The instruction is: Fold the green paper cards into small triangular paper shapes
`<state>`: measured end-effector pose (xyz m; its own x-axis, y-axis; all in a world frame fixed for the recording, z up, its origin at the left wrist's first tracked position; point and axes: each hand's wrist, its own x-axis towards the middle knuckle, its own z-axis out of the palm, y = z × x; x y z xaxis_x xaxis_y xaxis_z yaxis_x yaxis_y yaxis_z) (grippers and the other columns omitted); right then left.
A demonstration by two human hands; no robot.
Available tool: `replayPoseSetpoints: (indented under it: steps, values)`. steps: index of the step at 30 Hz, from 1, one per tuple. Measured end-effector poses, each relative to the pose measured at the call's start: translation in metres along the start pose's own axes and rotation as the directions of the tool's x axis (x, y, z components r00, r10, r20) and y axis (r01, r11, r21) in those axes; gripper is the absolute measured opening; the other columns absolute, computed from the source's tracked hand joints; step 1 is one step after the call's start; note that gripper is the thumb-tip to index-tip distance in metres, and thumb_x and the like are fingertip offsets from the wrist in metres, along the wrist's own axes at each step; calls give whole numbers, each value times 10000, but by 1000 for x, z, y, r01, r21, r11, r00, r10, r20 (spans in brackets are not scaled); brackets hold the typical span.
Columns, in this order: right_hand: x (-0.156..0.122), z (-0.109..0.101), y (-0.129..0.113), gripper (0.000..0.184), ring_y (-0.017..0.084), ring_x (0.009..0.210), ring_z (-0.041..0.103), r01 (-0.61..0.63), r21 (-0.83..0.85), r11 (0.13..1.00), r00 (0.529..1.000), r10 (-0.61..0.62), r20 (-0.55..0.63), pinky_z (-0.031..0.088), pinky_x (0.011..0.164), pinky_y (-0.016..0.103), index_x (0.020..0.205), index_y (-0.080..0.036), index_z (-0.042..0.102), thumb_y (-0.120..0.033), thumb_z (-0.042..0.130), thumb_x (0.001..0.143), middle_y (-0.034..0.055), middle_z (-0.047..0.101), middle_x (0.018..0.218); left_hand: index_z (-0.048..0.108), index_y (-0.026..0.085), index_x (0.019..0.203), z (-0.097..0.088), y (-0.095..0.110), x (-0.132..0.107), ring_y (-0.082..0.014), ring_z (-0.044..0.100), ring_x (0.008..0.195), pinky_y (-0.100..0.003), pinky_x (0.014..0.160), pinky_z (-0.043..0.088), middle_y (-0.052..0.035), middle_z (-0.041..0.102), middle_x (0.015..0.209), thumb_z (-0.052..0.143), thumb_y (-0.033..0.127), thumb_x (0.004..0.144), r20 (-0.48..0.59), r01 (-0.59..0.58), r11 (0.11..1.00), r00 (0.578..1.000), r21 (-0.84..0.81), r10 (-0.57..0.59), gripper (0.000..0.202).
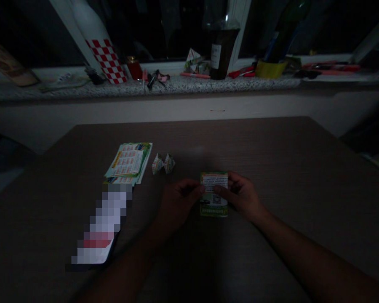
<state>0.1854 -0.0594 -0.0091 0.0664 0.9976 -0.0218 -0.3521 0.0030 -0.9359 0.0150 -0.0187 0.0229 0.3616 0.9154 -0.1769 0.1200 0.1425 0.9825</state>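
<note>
A small printed card [213, 198] with a green border lies on the dark table [271, 160] in front of me. My left hand [177, 204] pinches its left edge with curled fingers. My right hand [241, 195] holds its right side, thumb and fingers pressed on the paper. Two small folded paper pieces [163, 163] sit just behind and to the left of the card. Farther left lies a stack of printed leaflets [129, 162].
A pixelated flat object [101, 227] lies at the left near my left forearm. Behind the table, a stone windowsill [183, 86] carries a red-and-white checkered bottle [105, 59], a dark bottle [221, 52], a yellow bowl [270, 69], pens and crumpled paper.
</note>
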Motion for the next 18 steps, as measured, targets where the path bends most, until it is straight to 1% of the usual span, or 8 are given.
replayPoseSetpoints:
  steps: [4,11,15,18]
  values:
    - [0,0,0,240,137,703,691,9,-15,1000,1000,-9,5,554,674,260,860,-201,662,-316,797,699,10,752,816,707,154,771,0,-1,0,-142,639,674,-220,623,505,-11,714,733,704,301,735,4,-20,1000,1000,-6,20,151]
    - [0,-1,1,214,115,686,686,15,-3,1000,1000,-15,23,545,653,224,854,-203,665,-294,793,709,-2,751,797,706,151,778,0,-2,0,-144,639,678,-223,625,506,-17,714,737,715,314,727,-16,-4,1000,1000,5,4,171]
    - [1,-1,0,219,124,675,683,22,-25,999,1000,-22,17,549,645,239,854,-202,667,-301,794,706,3,749,792,707,154,773,0,-3,1,-144,639,672,-223,620,506,-15,712,731,717,319,727,-8,-16,1000,1000,-9,16,172]
    - [0,-1,1,242,134,676,683,5,-38,999,1000,-4,5,553,650,256,854,-199,664,-320,800,694,12,749,801,709,156,776,-1,-3,1,-147,642,676,-231,629,514,-16,717,744,714,316,729,-3,-22,1000,1000,-5,22,166]
